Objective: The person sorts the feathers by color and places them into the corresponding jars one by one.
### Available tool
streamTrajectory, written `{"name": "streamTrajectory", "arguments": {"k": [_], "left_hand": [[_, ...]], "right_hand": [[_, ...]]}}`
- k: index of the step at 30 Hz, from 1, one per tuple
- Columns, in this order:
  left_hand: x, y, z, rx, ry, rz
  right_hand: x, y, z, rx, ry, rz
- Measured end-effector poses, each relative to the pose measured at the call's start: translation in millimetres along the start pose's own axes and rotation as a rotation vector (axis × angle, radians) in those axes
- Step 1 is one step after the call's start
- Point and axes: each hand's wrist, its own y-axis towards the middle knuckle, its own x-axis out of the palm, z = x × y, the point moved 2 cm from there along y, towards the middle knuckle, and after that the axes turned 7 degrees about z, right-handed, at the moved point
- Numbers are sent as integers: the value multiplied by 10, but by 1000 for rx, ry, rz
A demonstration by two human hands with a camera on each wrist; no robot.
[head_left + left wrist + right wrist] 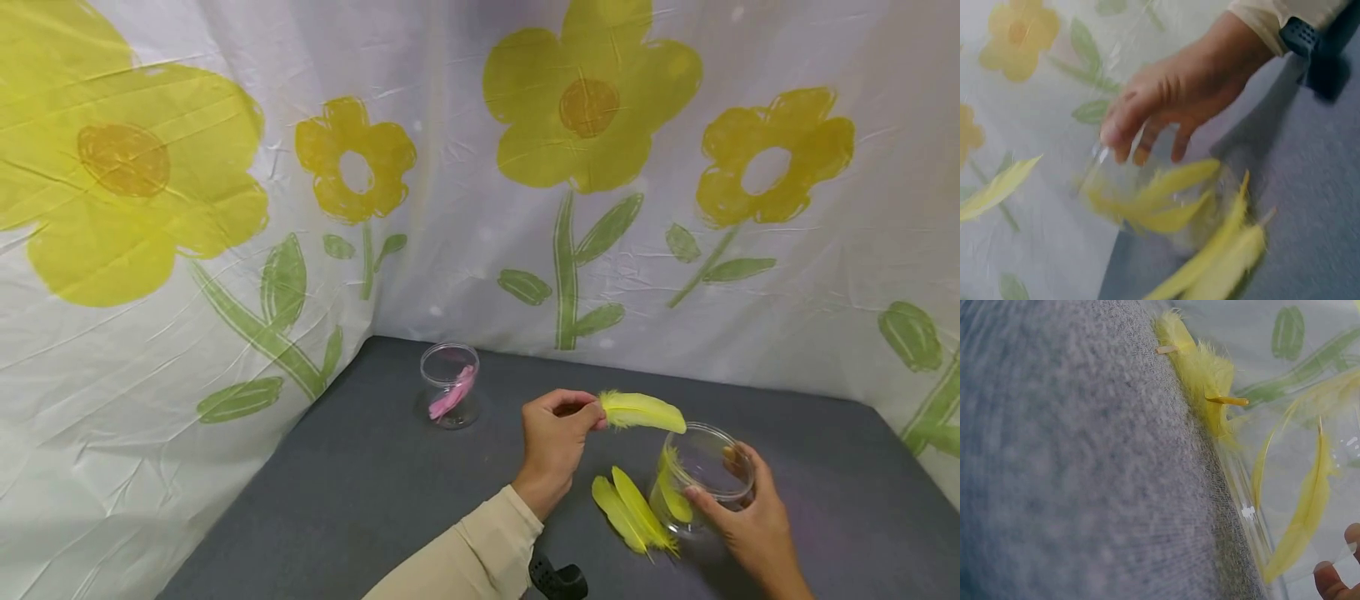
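My left hand pinches a yellow feather by one end, thumb against fingers. The feather's free tip overlaps the rim of a clear round jar in the head view. My right hand grips that jar from its right side; the left wrist view also catches this hand on the jar, somewhat blurred. Inside the jar are yellow feathers, curved along its wall. Beside the jar's left side, two loose yellow feathers lie on the dark table.
Farther back on the left, a second clear jar holds a pink feather-like piece. The dark grey table meets a white curtain printed with yellow flowers. A black wrist device sits below the left sleeve.
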Motion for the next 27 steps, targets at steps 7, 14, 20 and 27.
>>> {"name": "streamTrajectory", "arguments": {"k": [7,14,20,27], "left_hand": [[313,-84,54,19,86,-100],[506,-189,-51,-51,134,-136],[610,-270,-168,-121,200,-149],[709,-298,-301,-172,269,-152]], "right_hand": [[-7,11,-5,-1,4,-2],[-12,0,-16,26,-21,-31],[-20,0,-13,84,-10,-53],[-21,1,-21,60,21,-56]]}}
